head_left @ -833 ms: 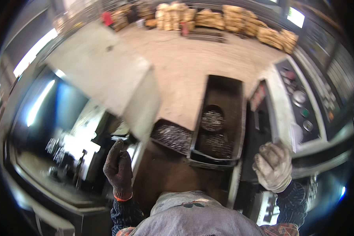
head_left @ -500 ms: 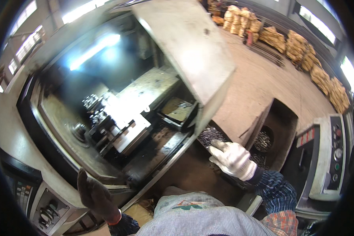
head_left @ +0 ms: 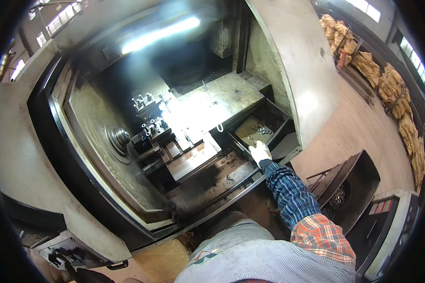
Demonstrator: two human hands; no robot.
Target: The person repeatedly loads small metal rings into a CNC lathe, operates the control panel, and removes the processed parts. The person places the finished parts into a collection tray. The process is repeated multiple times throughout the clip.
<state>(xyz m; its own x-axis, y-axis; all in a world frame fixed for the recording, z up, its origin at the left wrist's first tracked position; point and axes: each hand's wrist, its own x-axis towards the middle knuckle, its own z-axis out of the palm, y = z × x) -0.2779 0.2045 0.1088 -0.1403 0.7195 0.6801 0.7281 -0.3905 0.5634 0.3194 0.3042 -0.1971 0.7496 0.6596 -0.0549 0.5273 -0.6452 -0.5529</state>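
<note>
A large metal-cutting lathe (head_left: 80,155) fills most of the view, its grey housing worn, stained and dull, with the sliding door (head_left: 293,61) pushed aside so the dark work chamber stands open. Inside, at the left wall, sits the round steel chuck (head_left: 117,137), ringed and greasy; to its right the tool turret (head_left: 148,129) bristles with short upright holders, and a flat, bright cover plate (head_left: 212,101) glares under the machine lamp. At the chamber's right front corner lies a shallow rectangular parts tray (head_left: 255,129), dark and oily, with a small cluster of shiny ring-shaped metal pieces (head_left: 262,129) near its far end. The right hand (head_left: 260,152), in a pale fabric work glove, reaches in on a blue plaid sleeve and rests at the tray's near edge; the fingers look curled over the rim, but whether they clasp anything cannot be told. The left hand (head_left: 75,271), in a dark glove, is only partly visible at the lower left by the control box (head_left: 66,250), and its grip cannot be told either. By the look of it, the step in hand is collecting finished pieces from the tray; the next move would call for reaching further toward the far end, where the rings lie, and pinching small, slippery parts through thick cloth. Outside, at the right, a black bin (head_left: 359,184) holds similar dark metal pieces.
</note>
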